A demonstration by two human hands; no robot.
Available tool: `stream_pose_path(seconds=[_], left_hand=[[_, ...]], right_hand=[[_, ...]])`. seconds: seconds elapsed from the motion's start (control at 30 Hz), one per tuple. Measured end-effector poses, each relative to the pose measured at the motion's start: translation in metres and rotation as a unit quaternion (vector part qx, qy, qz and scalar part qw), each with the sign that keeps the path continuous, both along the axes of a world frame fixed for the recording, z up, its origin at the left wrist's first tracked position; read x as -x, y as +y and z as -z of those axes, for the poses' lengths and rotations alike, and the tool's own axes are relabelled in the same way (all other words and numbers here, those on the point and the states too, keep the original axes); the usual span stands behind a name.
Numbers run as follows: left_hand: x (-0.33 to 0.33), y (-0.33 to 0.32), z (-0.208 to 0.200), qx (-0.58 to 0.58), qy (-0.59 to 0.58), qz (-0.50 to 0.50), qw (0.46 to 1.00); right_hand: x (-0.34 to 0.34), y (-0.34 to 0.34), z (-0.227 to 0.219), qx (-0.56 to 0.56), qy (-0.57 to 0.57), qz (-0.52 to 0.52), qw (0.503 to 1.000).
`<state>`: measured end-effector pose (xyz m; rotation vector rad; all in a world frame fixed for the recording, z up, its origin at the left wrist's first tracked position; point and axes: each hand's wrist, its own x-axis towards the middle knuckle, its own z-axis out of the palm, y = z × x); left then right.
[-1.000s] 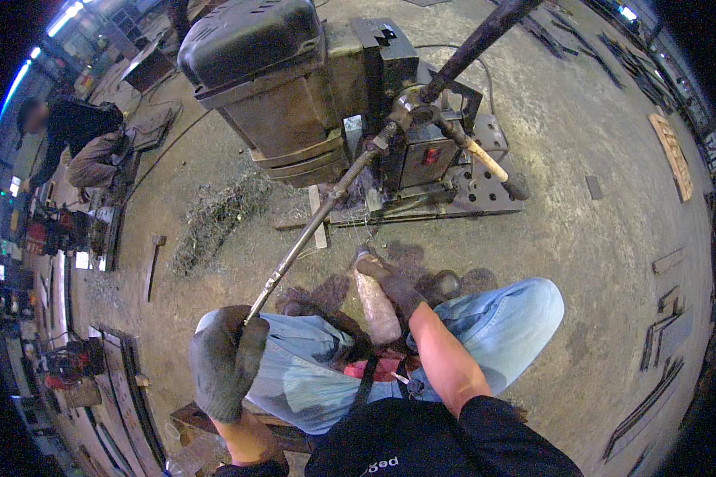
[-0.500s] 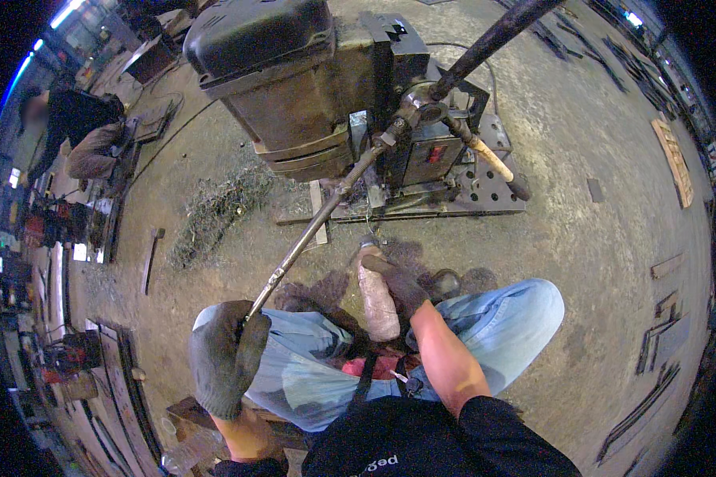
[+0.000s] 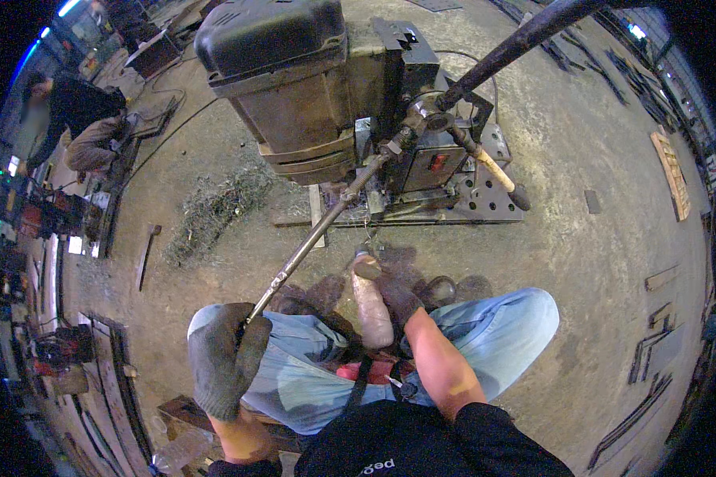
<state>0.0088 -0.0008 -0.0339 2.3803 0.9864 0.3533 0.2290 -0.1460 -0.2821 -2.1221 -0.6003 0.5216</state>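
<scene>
My left hand (image 3: 229, 358), in a dark grey knit glove, is closed around the lower end of a long metal feed lever (image 3: 304, 248). That lever slopes up to the hub (image 3: 428, 111) of a drilling machine (image 3: 294, 119) with a large dark motor housing. Between my knees, my gloved right hand (image 3: 394, 292) grips a soft plastic bottle (image 3: 371, 316) filled with cloudy pinkish liquid. The bottle's neck points away from me at the machine's base, and a thin trickle seems to leave its tip. The machine's housing and lever partly hide the drilling spot.
A perforated metal plate (image 3: 485, 195) lies under the machine. Metal shavings (image 3: 219, 207) are heaped to its left, near a hammer (image 3: 147, 256). Another person (image 3: 79, 119) crouches at far left. A clear bottle (image 3: 179, 451) lies at lower left; steel pieces (image 3: 652, 342) lie at right.
The view has shifted slightly, so the machine appears a little further right and lower. My right hand and the bottle have come slightly back toward me and left. My left hand keeps its hold.
</scene>
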Motion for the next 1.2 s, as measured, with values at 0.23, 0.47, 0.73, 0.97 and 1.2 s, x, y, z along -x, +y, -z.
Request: stream_pose_path(seconds=[0.23,0.47,0.73,0.97,1.2], left_hand=[[-0.003,-0.002,-0.003,-0.019,0.026,0.001,0.999],[-0.002,-0.002,-0.003,-0.019,0.034,0.007,0.999],[-0.003,0.0,-0.005,0.003,0.051,0.009,0.999],[-0.004,-0.001,-0.012,0.033,0.077,0.004,0.997],[-0.004,-0.002,0.0,0.041,0.045,-0.003,0.998]], right_hand=[[0.002,0.0,0.069,-0.224,0.403,0.04,0.886],[-0.008,-0.006,0.063,0.0,0.116,-0.068,0.991],[-0.008,-0.005,0.027,0.058,0.123,-0.077,0.988],[0.008,-0.008,0.002,-0.178,0.478,0.088,0.856],[0.0,-0.008,0.061,-0.123,0.356,0.002,0.926]])
